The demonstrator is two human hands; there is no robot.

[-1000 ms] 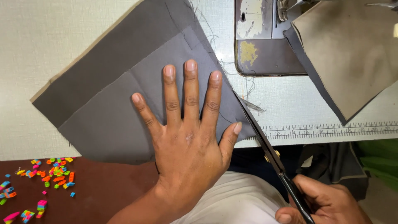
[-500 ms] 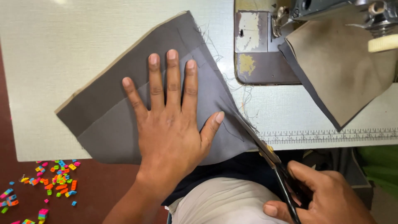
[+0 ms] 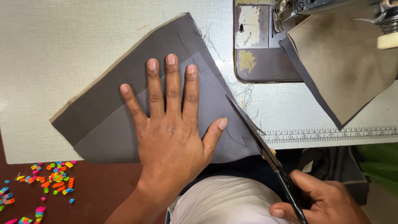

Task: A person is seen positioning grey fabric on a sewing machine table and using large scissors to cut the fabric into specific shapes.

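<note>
On worktop (image 3: 62,49): left hand (image 3: 172,137) flat, fingers spread, pressing grey cloth (image 3: 124,112). Right hand (image 3: 321,201) grip clamped on scissors (image 3: 269,155) at cloth edge.

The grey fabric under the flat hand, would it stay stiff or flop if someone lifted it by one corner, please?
The grey fabric would probably flop: it lies thin and flat, with frayed threads along its edge. It likely slides easily on the smooth table, as the left hand presses it flat.
</note>
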